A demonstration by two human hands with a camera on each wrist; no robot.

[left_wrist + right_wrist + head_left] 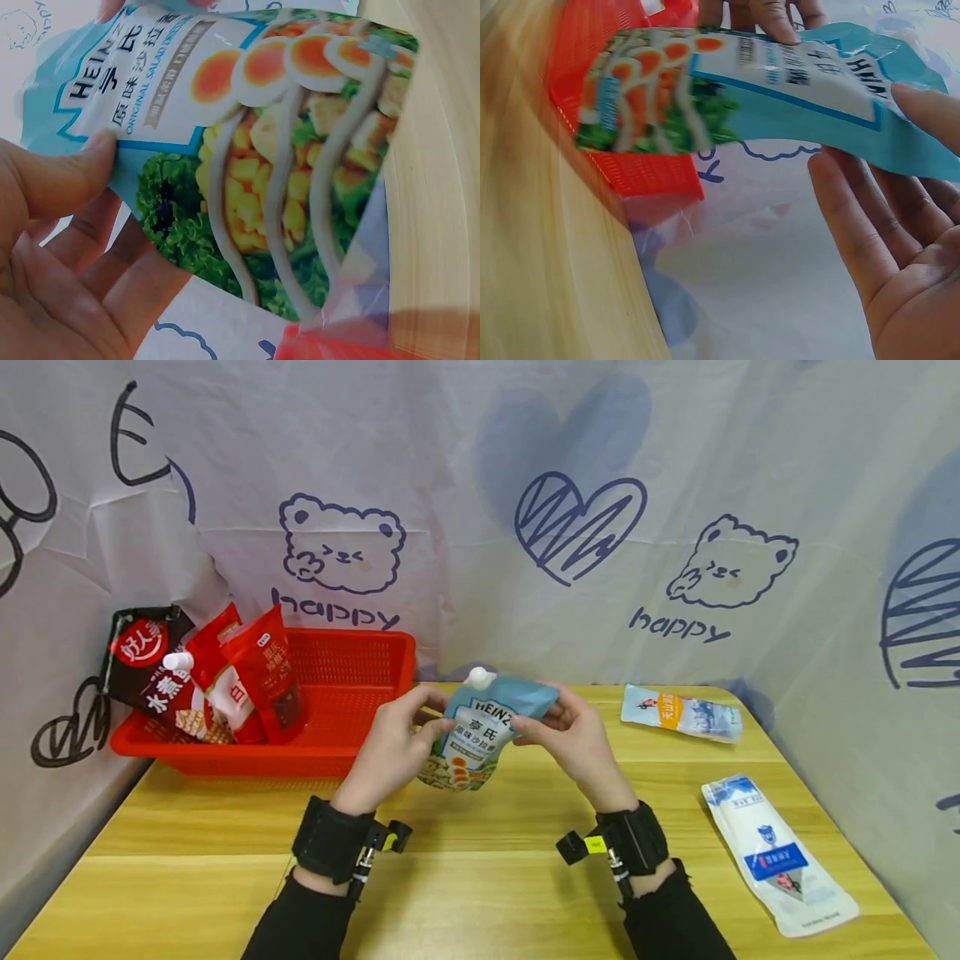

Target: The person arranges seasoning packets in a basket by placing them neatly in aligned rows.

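Note:
A light-blue Heinz salad dressing pouch (468, 752) with a white cap (480, 677) is held above the table, tilted, its printed front towards me. My left hand (401, 739) pinches its left side, thumb on the front and fingers behind. On the opposite upper side, my right hand (570, 739) pinches the pouch between thumb and fingers. The left wrist view shows the egg, corn and lettuce print on the pouch (262, 187) close up. In the right wrist view the pouch (795, 97) is seen at a slant, with the right fingers under its edge.
A red plastic basket (352, 652) stands at the back left, holding a black packet (142, 652) and red pouches (262, 660). On the right of the wooden table (480, 893) lie a blue-and-orange packet (681, 713) and a white packet (780, 860). A printed cloth hangs behind.

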